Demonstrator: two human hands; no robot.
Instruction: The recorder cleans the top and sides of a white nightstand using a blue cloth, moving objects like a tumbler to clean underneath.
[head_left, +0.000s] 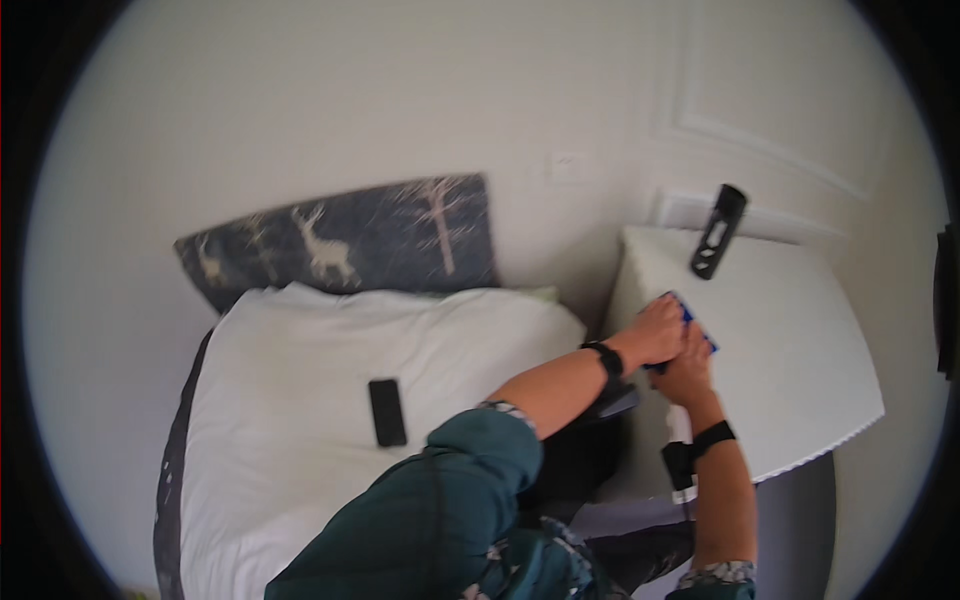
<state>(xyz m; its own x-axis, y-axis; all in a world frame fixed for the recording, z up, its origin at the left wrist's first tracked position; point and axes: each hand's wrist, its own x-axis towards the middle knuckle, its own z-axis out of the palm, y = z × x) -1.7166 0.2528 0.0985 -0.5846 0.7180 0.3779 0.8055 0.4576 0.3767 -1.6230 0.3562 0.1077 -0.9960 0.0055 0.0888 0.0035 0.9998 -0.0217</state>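
Both of my hands meet at the left edge of a white-covered table. My left hand (658, 330) grips a small blue object (686, 309), whose kind I cannot tell because the fingers hide most of it. My right hand (686, 367) overlaps it from the near side, its fingers on the same blue object. Each wrist wears a black band. On the table's white cover (795, 330), beyond my hands, a black cylindrical object with pale markings (718, 232) lies at a slant.
A black smartphone (387, 412) lies on the white bedding (300, 375) to the left. Behind the bed is a dark headboard (375, 240) with deer and trees. A wall socket (568, 168) sits between bed and table. A dark object (946, 300) shows at the far right rim.
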